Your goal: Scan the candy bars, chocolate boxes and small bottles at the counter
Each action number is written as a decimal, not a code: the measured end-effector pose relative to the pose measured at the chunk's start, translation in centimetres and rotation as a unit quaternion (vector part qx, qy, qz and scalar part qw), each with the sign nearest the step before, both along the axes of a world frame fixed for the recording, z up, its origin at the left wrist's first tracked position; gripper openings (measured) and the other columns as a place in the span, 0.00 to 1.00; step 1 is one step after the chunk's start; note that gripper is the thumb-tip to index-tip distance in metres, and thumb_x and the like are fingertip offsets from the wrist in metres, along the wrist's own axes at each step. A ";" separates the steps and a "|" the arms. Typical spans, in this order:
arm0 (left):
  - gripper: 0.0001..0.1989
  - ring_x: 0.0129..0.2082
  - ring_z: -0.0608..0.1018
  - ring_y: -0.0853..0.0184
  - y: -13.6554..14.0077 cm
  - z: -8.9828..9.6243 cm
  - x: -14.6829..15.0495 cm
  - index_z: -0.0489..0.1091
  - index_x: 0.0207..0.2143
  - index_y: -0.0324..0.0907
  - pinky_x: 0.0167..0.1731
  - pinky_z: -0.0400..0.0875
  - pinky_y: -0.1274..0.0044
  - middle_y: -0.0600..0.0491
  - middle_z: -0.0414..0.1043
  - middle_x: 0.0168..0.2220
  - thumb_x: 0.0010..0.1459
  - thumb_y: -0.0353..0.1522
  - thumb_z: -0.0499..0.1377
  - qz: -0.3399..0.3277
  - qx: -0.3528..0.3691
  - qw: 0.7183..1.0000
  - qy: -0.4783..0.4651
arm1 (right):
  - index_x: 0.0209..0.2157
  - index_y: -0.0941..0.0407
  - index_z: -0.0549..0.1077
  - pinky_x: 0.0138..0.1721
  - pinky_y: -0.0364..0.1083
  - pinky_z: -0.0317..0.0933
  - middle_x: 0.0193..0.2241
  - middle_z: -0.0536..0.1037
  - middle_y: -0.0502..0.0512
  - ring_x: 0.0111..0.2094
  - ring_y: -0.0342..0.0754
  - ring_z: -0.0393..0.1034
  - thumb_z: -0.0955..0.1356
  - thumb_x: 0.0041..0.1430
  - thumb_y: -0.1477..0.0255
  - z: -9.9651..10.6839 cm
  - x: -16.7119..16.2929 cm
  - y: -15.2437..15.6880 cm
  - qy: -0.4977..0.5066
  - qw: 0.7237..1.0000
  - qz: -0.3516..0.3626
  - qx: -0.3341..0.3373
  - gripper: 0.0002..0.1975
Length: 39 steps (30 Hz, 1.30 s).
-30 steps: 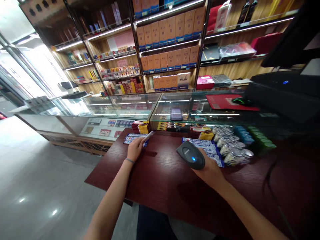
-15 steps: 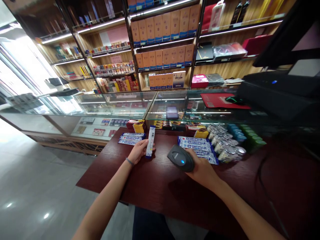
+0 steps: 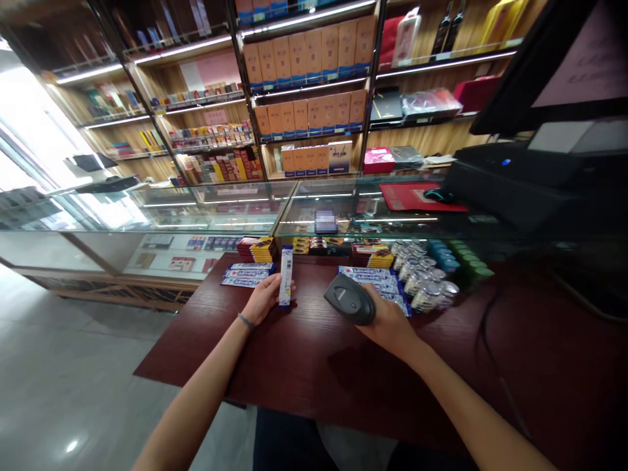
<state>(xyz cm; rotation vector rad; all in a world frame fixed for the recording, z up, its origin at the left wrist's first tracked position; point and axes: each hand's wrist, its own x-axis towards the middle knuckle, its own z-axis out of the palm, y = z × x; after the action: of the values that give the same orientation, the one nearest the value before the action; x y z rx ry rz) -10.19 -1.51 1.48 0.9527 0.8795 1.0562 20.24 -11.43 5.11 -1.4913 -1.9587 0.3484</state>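
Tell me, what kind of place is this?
Most likely a small shop, seen from behind the counter. Lit wall shelves hold rows of boxed goods, a glass display case runs in front, and the right hand holds a barcode scanner toward a slim pack in the left hand.

Dark wooden table (image 3: 304,366); blue-white bars (image 3: 245,274), candy boxes (image 3: 256,248), small jars (image 3: 422,281).

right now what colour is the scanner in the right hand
Dark grey to black, seen in the head view: the scanner in the right hand.
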 end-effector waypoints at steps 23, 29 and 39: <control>0.11 0.44 0.78 0.60 -1.8 -0.5 17.5 0.75 0.48 0.43 0.45 0.73 0.68 0.47 0.78 0.45 0.66 0.35 0.58 -0.038 0.583 0.624 0.519 | 0.47 0.52 0.68 0.45 0.54 0.71 0.39 0.82 0.57 0.42 0.57 0.78 0.72 0.51 0.64 3.5 10.5 0.9 0.192 0.946 -0.196 0.170 0.21; 0.12 0.45 0.76 0.59 -2.2 -1.1 19.2 0.74 0.48 0.43 0.45 0.72 0.67 0.47 0.76 0.45 0.67 0.36 0.57 -0.036 0.578 0.600 0.553 | 0.45 0.52 0.68 0.45 0.54 0.72 0.39 0.81 0.59 0.41 0.57 0.78 0.73 0.51 0.63 3.6 10.9 0.7 0.209 0.937 -0.207 0.188 0.21; 0.14 0.46 0.75 0.57 -2.5 -1.9 19.3 0.75 0.49 0.43 0.47 0.72 0.65 0.45 0.75 0.45 0.68 0.39 0.54 -0.031 0.579 0.621 0.528 | 0.46 0.51 0.66 0.48 0.53 0.71 0.40 0.81 0.58 0.44 0.57 0.78 0.72 0.52 0.65 3.4 10.6 0.7 0.208 0.941 -0.208 0.169 0.21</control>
<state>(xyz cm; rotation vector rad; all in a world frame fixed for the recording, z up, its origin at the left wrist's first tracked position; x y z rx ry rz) 9.11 -4.03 -0.40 2.8953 0.9912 0.8677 30.89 -10.70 8.53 -1.4195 -1.2589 0.1155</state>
